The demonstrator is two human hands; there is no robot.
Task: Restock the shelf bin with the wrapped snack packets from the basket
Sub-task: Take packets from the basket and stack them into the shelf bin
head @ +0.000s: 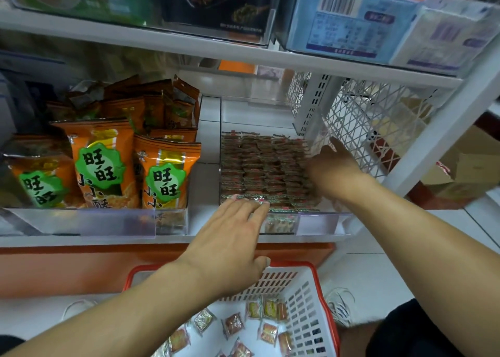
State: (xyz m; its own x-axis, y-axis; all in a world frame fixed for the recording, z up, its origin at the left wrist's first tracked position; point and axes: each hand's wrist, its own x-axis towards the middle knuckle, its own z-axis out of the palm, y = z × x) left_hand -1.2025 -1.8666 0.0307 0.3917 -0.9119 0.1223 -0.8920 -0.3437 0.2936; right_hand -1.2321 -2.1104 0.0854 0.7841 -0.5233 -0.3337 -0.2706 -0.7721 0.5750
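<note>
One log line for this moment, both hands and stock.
left hand: flat on front packets | right hand: pressing rows in bin | basket: packets remain

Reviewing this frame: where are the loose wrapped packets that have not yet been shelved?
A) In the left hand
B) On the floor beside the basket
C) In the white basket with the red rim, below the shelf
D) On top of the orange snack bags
C: the loose packets lie scattered on the bottom of the basket.
</note>
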